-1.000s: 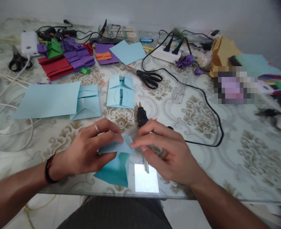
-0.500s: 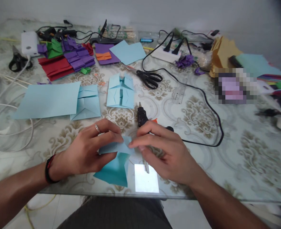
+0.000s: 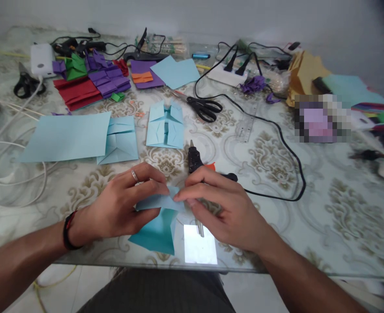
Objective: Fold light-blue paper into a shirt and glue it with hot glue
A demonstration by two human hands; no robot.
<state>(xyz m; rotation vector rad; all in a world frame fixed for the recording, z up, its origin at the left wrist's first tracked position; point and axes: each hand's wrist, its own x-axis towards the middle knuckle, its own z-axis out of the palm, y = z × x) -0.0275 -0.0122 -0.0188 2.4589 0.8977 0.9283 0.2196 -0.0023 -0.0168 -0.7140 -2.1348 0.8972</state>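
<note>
Close to the table's front edge, a folded light blue paper stands partly raised, its lower face deeper teal. My left hand, with a ring and a dark bracelet, is closed on its upper part between thumb and fingers. My right hand has its fingertips closed at the paper's upper right edge; the index finger touches it there. Beneath and behind the right hand lies a black glue gun, nozzle pointing away from me, with a clear glue stick at its rear. The right hand covers its body.
Beyond my hands lie a folded blue paper piece, a flat blue sheet and black-handled scissors. A black cord loops around the right. Farther back are a white power strip, a clear ruler and purple folded papers.
The right fingertips have shifted very slightly left along the paper's edge. The left hand keeps the same hold, and the things on the table stay where they were.
</note>
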